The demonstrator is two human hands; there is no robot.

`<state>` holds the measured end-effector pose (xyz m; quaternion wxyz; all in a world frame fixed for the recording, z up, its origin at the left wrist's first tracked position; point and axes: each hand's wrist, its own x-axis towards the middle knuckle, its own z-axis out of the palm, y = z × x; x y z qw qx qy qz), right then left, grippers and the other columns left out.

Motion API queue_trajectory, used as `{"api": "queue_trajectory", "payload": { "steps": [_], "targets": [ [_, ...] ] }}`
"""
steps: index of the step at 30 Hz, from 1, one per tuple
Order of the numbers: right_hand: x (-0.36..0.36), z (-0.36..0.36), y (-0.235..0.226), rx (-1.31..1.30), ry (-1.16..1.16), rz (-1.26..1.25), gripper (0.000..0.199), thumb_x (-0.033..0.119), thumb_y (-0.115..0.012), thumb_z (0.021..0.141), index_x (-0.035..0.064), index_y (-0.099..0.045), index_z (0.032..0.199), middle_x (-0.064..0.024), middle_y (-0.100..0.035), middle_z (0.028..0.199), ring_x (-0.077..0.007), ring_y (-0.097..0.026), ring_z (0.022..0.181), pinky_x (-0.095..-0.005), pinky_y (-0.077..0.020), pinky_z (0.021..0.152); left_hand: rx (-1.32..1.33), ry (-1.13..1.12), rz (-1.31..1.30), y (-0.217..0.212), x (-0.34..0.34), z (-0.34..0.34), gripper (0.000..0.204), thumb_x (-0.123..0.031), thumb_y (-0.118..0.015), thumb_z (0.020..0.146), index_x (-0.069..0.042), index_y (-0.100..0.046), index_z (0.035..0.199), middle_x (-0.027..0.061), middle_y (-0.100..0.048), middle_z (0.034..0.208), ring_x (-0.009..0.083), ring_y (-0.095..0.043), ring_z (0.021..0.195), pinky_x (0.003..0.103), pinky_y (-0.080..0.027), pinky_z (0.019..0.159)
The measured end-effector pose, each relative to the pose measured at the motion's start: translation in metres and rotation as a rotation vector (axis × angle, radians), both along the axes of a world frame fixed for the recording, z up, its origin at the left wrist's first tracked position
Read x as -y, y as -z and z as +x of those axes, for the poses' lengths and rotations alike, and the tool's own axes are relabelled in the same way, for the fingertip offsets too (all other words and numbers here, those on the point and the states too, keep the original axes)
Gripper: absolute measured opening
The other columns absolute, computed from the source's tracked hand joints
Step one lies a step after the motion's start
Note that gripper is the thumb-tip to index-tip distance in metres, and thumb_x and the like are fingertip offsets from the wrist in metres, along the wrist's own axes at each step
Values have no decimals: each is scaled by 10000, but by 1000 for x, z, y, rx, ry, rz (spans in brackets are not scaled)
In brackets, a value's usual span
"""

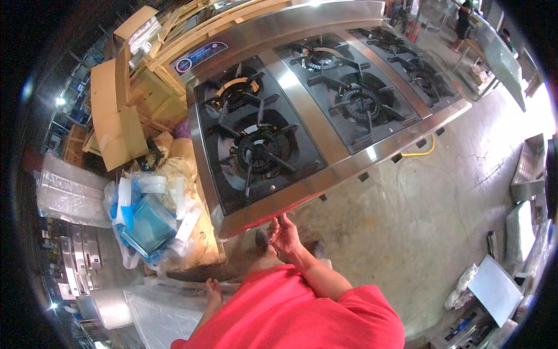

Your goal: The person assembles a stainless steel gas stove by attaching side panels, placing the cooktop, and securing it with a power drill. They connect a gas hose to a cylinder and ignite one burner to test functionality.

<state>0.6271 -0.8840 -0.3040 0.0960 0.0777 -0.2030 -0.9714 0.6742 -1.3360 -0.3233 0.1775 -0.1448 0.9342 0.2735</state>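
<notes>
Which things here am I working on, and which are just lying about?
Apparently in use:
stove
right hand, at its front edge

Seemingly just lying about:
cardboard
blue-wrapped bundle
pale panel, lower right

Stands upright as a six-burner stainless-steel gas range (311, 110), with front rim (372, 153) by the right hand (283, 235). Spreads mostly ahead and rightward of that hand. Carries black grates (359, 103) over three dark glossy panels (229, 198), plus a raised backguard (302, 24) farthest from it.
</notes>
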Motion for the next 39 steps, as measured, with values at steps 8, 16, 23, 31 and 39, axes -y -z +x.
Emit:
{"api": "queue_trajectory", "payload": {
  "steps": [8,16,23,31,39],
  "targets": [
    [-5,-5,0,334,116,1721,406,390,-590,985,-8,-652,1034,-87,-691,859,-156,-626,729,-311,-494,658,-25,-40,76,36,18,7,810,-668,-453,950,-52,-343,1463,231,-480,1412,355,-486,1283,448,-365,1077],
    [-5,-10,-2,109,-47,133,485,561,-482,982,114,-629,865,-11,-572,735,-183,-530,690,-354,-454,686,-16,-470,536,50,9,-5,619,-627,-517,948,-196,-441,1385,88,-582,1233,184,-568,1092,351,-467,914],
    [-10,-7,8,294,-72,869,527,569,-441,988,110,-598,783,-55,-607,721,-256,-571,693,-409,-451,713,-23,-518,631,45,-12,-18,597,-647,-522,932,-246,-449,1367,54,-559,1290,94,-556,1083,301,-462,870],
    [-49,1,19,350,-304,809,721,727,-302,943,93,-643,900,-74,-623,740,-290,-591,673,-418,-459,605,-79,58,302,6,-76,-53,696,-576,-466,985,-61,-359,1441,167,-511,1353,295,-533,1185,419,-411,1010],
    [-138,29,-6,270,124,339,531,575,-418,960,92,-635,917,-41,-585,767,-170,-513,621,-295,-420,535,-251,-282,720,-116,-219,-147,668,-622,-381,990,-132,-402,1444,65,-546,1314,211,-514,1157,426,-424,948]
  ]
}}
